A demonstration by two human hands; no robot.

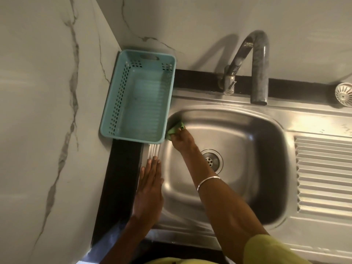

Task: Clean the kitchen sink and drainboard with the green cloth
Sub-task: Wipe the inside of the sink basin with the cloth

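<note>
A steel sink (257, 134) with a round drain (211, 160) fills the middle of the view. Its ribbed drainboard (323, 174) lies to the right. My right hand (182, 142) reaches into the basin's far left corner and grips the bunched green cloth (176, 129) against the sink wall. My left hand (149, 189) lies flat, fingers straight, on the sink's left rim. A silver bangle sits on my right wrist.
A teal plastic basket (139, 98) stands on the left end of the sink, beside the marble wall. A curved steel tap (255, 69) rises behind the basin. A white strainer (343, 95) rests at the far right. Black counter borders the sink.
</note>
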